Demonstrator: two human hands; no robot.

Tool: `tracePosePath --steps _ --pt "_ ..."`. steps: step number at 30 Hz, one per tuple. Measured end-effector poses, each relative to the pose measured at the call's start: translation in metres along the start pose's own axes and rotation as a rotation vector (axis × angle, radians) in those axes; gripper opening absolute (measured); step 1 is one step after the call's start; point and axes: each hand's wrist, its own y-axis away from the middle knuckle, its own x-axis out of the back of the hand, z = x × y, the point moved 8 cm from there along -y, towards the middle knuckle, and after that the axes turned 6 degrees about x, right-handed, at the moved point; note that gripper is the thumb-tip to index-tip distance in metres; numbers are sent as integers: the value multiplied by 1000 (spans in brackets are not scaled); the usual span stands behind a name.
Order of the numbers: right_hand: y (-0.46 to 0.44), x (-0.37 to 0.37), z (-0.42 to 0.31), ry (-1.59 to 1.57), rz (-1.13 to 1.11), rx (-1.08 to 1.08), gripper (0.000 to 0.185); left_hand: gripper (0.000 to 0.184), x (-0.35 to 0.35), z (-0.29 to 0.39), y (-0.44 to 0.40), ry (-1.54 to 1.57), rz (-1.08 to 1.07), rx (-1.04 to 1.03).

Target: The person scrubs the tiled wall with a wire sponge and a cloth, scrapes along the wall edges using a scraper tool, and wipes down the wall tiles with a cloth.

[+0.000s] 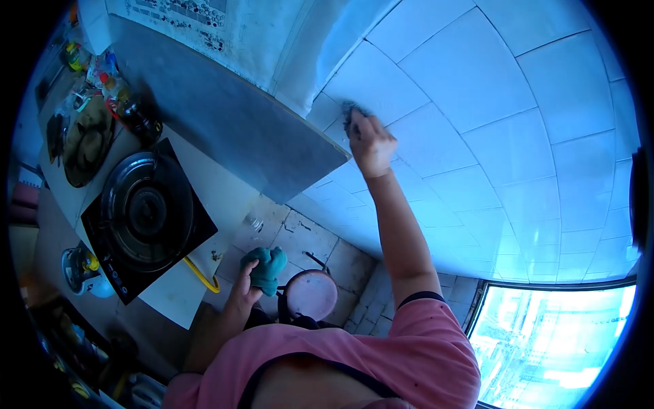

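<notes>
My right hand [373, 144] is raised against the white tiled wall [463, 75], its fingers closed round a dark, mesh-like scrubber [353, 112]. The scrubber touches the tiles close to the edge of the grey panel. Lower down, in front of my body, my left hand [243, 290] holds a bunched green cloth [268, 267], with the fingers along its left side.
A black gas stove [197, 225] sits on the counter at the left, with a yellow hose [204, 278] beside it. Bottles [116, 88] stand behind it. The grey panel [225, 102] juts out above the counter. A round pink-topped stool [311, 295] is below; a bright window [552, 341] is at right.
</notes>
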Motion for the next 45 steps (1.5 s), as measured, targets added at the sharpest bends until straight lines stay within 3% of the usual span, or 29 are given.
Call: tracePosePath --steps 2,3,4,7,9,14,16,17,19,21,22,25,28,30,34,36,37,40,41,44,45 --pt "24 -23 -7 -73 -69 160 18 13 18 -8 2 93 159 65" --pt "35 -26 -10 -7 -84 181 20 14 -16 -3 3 95 -215 113" --pt "26 -15 -11 -6 -74 192 20 14 -21 1 3 92 -225 103" --pt "-13 61 8 151 92 118 21 13 -23 0 10 -15 -136 51" --pt "-8 56 14 127 90 126 20 14 -23 3 6 4 29 -4" --pt "28 18 7 69 -8 167 18 13 -8 -5 -4 -15 -11 60" --pt "-5 56 17 97 78 102 17 13 -11 -8 -7 1 -57 78" --pt "-24 88 11 35 159 1 18 13 -8 -8 -11 27 12 55" --pt "13 44 9 45 49 80 19 12 1 -7 -3 43 93 47" --pt "30 15 -2 59 -49 205 20 13 -21 -6 -3 42 -171 139" --pt "24 16 1 60 -40 215 20 13 -25 -3 -4 41 -181 130" --pt "-6 59 16 0 145 -22 19 13 -22 -2 4 -8 -87 62" --pt "26 18 7 29 37 130 20 12 -6 -6 11 73 96 79" --pt "21 18 7 26 -2 155 20 12 -15 -3 9 -11 -81 64" --pt "6 50 18 24 99 -28 19 13 -11 -5 13 45 -4 56" --pt "18 23 2 65 -78 140 17 14 -28 -6 9 78 -230 114" --pt "14 29 2 97 -88 154 17 14 -30 -4 9 74 -237 115" --pt "-43 98 15 229 179 164 22 14 -32 -4 11 43 -175 91" --pt "-68 129 18 259 255 39 23 14 -41 0 10 34 -175 72" --pt "-87 126 7 59 376 118 21 13 -43 -5 2 22 -146 66" --pt "-78 92 -2 155 133 159 21 13 -39 -8 -1 18 -121 81"
